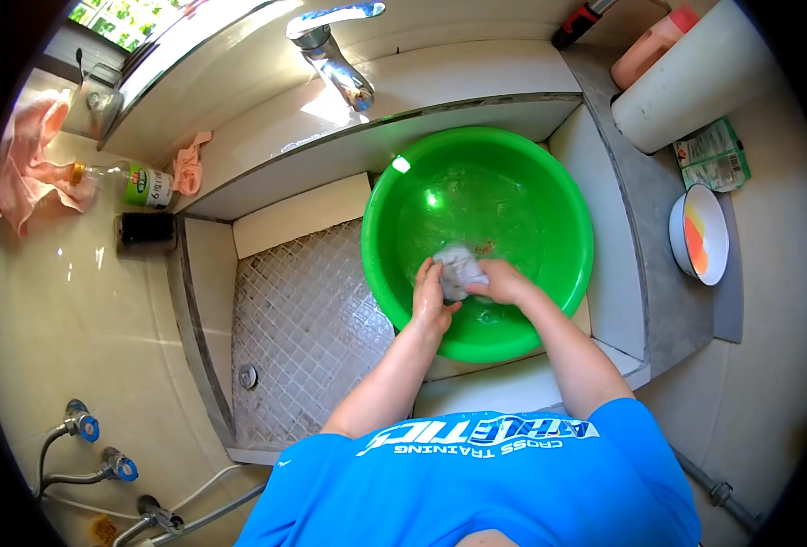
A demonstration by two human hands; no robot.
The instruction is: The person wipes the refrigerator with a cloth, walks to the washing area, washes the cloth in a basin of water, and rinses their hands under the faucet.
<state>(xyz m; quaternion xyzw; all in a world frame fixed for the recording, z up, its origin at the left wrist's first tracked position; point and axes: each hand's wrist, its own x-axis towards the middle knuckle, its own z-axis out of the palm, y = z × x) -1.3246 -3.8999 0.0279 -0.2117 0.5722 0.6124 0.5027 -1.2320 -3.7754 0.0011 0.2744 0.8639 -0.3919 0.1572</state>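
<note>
Cloth (459, 269), pale and crumpled, is inside the green basin (381, 246), between the two hands and toward the person's side of it; whether it touches the water there is hard to tell. The right hand (504, 281) grips the cloth's right side, its fingers curled into the folds. The left hand (433, 296) has its fingers against the left side, with the thumb apart; I cannot tell whether it grips or only presses. A small reddish-brown patch shows just beyond the cloth. The basin stands in the right part of a tiled sink (303, 310), with the drain (248, 376) well to its left. A metal tap (335, 68) rises behind the sink, and a white bowl (715, 228) sits tilted on the right, orange colour showing inside
</note>
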